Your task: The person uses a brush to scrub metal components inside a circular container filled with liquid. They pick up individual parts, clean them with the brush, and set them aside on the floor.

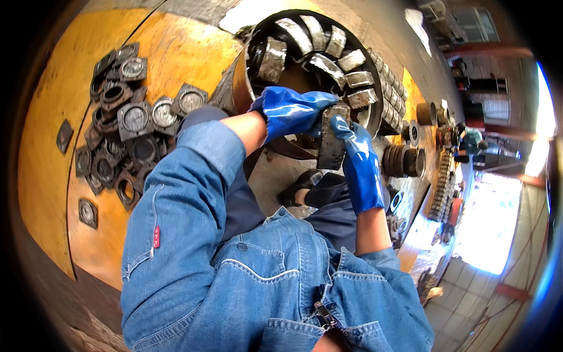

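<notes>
Both my hands wear shiny blue gloves and meet in front of me at the near rim of a large round metal drum (241, 85). A dark, rough, oblong metal block (332, 146) is between them, its long side tilted nearly upright in the view. My right hand (355, 146) is closed around its right side, thumb on the face. My left hand (296, 111) reaches in from the left and grips its upper end, the fingertips partly hidden behind it. Inside the drum, several thick curved metal blocks (326, 69) with shiny faces stand around the wall.
On the yellow floor plates (44, 182) at left lies a heap of square metal castings (135, 120) with round centres. Rows of stacked blocks (390, 97) stand beyond the drum. Ribbed metal cylinders (404, 161) are at right. Farther off is another person (471, 142).
</notes>
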{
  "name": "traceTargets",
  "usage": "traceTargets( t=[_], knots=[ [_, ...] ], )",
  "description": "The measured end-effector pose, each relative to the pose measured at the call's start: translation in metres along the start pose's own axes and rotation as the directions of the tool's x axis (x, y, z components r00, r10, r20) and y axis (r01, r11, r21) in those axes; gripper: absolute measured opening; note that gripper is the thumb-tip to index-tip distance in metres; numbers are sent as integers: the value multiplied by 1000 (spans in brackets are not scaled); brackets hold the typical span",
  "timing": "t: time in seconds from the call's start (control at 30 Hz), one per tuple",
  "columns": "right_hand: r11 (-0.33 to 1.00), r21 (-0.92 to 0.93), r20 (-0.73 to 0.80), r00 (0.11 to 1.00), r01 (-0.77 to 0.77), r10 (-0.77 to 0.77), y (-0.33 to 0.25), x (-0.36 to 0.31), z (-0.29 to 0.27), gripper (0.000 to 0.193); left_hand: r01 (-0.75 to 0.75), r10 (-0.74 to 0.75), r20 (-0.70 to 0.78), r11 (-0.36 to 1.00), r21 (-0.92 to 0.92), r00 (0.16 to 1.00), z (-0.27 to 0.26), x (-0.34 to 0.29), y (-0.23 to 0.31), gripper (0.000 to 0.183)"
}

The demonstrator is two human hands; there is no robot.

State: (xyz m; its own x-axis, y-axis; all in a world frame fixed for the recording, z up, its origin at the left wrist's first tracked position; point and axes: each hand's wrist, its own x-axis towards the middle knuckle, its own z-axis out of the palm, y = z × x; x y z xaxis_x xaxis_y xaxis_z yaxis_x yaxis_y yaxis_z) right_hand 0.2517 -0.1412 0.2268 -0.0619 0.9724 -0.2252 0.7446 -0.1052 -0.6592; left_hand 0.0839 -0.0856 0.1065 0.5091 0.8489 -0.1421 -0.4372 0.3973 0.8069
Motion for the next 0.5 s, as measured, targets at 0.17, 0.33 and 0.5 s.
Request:
traceTargets(
  t=[0.17,0.33,0.5],
  knots=[
    [978,144,115,984,-151,135,33,36,10,79,85,-92,-64,991,-107,994,26,-6,21,42],
    [986,168,-55,998,-13,22,51,32,12,67,235,-277,-57,892,-387,959,-16,42,-18,51],
    [979,202,11,1000,9,-12,50,10,-23,79,249,-324,-295,932,-264,899,11,17,3,64]
  ],
)
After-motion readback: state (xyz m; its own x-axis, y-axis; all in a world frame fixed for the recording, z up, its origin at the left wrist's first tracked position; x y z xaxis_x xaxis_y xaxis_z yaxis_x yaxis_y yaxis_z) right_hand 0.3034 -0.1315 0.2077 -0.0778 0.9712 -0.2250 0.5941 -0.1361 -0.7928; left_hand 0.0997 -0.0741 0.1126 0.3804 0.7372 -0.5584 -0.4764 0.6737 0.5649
